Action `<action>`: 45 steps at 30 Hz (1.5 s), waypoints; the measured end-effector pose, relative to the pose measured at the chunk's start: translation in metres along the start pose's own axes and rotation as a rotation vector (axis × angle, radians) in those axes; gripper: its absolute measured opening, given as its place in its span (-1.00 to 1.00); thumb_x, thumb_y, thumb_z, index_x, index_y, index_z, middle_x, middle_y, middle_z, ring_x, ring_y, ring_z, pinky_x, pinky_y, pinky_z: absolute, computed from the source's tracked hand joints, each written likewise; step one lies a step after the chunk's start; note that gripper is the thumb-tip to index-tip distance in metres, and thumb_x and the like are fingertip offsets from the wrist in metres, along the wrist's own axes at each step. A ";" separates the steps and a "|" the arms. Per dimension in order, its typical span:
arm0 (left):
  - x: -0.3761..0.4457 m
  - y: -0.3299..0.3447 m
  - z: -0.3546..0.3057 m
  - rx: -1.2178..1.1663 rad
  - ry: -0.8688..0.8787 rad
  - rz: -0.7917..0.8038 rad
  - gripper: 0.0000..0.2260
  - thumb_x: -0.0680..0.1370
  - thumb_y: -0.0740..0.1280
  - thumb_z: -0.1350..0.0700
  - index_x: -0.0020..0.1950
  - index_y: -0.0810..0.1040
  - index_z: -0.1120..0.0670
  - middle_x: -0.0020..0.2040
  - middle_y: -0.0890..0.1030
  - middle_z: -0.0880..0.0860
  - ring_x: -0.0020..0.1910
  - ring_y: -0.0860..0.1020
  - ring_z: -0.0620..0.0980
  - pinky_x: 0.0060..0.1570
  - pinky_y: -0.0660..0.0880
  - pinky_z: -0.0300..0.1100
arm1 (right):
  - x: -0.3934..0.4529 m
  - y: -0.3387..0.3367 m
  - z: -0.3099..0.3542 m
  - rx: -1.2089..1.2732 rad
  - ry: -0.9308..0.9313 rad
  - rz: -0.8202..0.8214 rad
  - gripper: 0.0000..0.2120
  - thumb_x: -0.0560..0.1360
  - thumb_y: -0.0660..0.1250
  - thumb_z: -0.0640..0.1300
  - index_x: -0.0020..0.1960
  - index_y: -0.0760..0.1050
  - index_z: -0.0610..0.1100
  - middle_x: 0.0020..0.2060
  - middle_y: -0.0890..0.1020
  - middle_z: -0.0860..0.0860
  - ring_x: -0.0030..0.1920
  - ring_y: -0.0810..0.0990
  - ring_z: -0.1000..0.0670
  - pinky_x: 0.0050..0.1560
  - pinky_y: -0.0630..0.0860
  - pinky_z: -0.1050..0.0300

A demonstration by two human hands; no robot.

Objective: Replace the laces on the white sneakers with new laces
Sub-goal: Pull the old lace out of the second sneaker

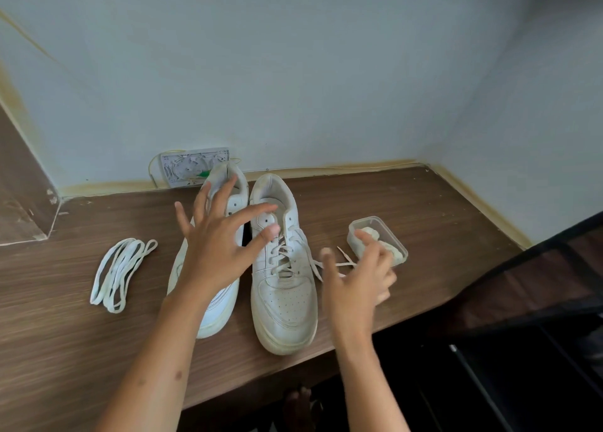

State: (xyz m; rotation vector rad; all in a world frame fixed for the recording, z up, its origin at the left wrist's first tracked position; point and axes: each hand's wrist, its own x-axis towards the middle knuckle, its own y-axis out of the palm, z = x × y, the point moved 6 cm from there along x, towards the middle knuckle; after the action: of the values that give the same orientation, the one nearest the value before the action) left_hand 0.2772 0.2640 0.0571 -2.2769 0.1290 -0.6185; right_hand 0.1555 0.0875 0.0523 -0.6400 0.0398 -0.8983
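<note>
Two white sneakers side by side mid-bench, long axes 6 to 12, toes at 6, heels toward wall. Right one laced; left largely hidden under left hand, lacing not readable. Left grip spread wide, holding nothing. Right hand blurred, fingers loose, empty. Loose laces at 9. Plastic tub at 3, contents unclear.

Under the left hand lies a white sneaker with a paler, bluish-white side, and between the hands a dingy off-white laced sneaker with cream laces. Left of the left hand a bundle of white laces lies on the brown wood-grain tabletop. Beyond the right hand, a clear plastic box holds something cream, against a pale grey-blue wall.
</note>
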 end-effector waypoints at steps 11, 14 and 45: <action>-0.002 0.002 -0.034 0.345 0.031 -0.157 -0.95 0.45 0.43 -0.13 -0.12 0.64 -0.22 0.48 0.39 0.00 0.57 0.02 0.20 0.39 -0.18 0.45 | -0.032 0.054 -0.002 -0.178 -0.035 0.258 0.26 0.27 0.30 0.52 0.53 -0.47 0.00 0.55 -0.27 0.07 0.52 -0.39 0.06 0.50 -0.32 -0.21; -0.005 0.008 -0.042 0.401 -0.006 -0.165 -0.96 0.46 0.41 0.00 -0.11 0.62 -0.11 0.44 0.44 0.03 0.56 0.10 0.24 0.38 -0.15 0.48 | -0.033 0.054 -0.003 -0.153 -0.005 0.261 0.27 0.23 0.30 0.53 0.50 -0.50 0.04 0.54 -0.28 0.11 0.52 -0.39 0.09 0.52 -0.28 -0.22; 0.004 -0.021 -0.007 0.073 0.045 -0.221 -0.73 0.36 0.31 -0.41 -0.26 0.65 -0.27 0.43 0.41 -0.21 0.49 0.18 0.10 0.41 -0.07 0.35 | -0.032 0.061 -0.009 -0.063 0.097 0.282 0.28 0.27 0.39 0.46 0.49 -0.53 0.07 0.53 -0.29 0.11 0.52 -0.38 0.07 0.49 -0.36 -0.20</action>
State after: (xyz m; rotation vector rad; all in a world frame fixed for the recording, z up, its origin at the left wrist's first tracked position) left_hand 0.2759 0.2734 0.0779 -2.2239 -0.1238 -0.7768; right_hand 0.1765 0.1343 0.0048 -0.6308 0.2403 -0.6569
